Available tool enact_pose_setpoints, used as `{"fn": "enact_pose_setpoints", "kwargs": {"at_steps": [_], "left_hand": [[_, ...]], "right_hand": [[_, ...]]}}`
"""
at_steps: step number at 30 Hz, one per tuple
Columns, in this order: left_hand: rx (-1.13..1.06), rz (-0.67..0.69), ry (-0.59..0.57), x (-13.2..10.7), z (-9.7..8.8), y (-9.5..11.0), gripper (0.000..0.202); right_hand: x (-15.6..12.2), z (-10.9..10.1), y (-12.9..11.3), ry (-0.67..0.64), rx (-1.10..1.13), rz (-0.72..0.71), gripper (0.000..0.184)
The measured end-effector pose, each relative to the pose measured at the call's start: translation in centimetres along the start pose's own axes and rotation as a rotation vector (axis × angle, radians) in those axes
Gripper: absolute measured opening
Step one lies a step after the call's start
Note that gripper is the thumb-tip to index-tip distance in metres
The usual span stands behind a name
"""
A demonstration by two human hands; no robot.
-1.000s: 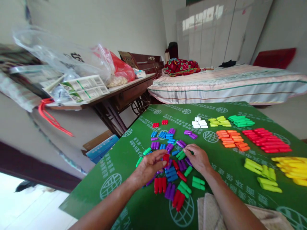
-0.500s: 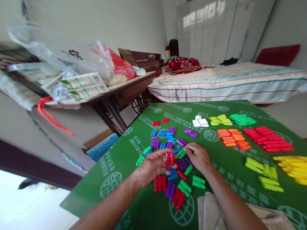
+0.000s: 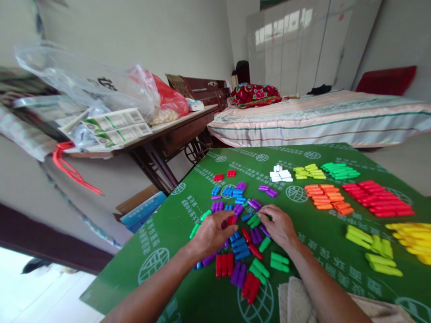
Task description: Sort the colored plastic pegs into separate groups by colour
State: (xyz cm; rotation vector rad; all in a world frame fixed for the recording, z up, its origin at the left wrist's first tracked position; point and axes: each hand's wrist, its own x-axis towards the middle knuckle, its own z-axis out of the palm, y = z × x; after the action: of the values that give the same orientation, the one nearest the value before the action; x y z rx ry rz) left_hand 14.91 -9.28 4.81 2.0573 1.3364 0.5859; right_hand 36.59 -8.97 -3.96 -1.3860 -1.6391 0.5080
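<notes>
My left hand [image 3: 211, 232] is turned palm down over the pile, its thumb and fingers closed on red marker-cap-like pieces [image 3: 231, 220]. Most of these are hidden by the fingers. My right hand [image 3: 279, 225] is beside it with fingertips pressed together, touching or just over small green pieces [image 3: 253, 220]; whether it holds anything is hidden. Around both hands lie loose capsule-shaped plastic pieces: blue ones [image 3: 240, 247], purple ones [image 3: 239, 274], a red trio [image 3: 224, 265] and green ones [image 3: 279, 262].
On the green tabletop [image 3: 188, 278], sorted groups lie to the right: white [image 3: 281, 175], orange [image 3: 328, 197], red [image 3: 379, 197] and yellow pieces [image 3: 412, 240]. A beige cloth [image 3: 296, 298] lies at the front edge. A side table [image 3: 182, 123] with bags stands left, a bed [image 3: 319, 119] behind.
My left hand has turned from palm up, showing the red pieces, to palm down, lowering them toward the pile. My right hand stays in nearly the same place.
</notes>
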Motion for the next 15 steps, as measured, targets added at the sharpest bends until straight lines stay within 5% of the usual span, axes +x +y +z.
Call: {"fn": "enact_pose_setpoints", "kwargs": {"at_steps": [7,15], "left_hand": [[0.538,0.027,-0.03,2.4,-1.9,0.7,0.03],[0.726,-0.189,0.073,12.6,-3.4,-2.9,0.03]], "right_hand": [[0.1,0.2,0.1,0.006,0.006,-0.006,0.023],[0.1,0.3,0.0,0.003,0.025,-0.011,0.021]]}}
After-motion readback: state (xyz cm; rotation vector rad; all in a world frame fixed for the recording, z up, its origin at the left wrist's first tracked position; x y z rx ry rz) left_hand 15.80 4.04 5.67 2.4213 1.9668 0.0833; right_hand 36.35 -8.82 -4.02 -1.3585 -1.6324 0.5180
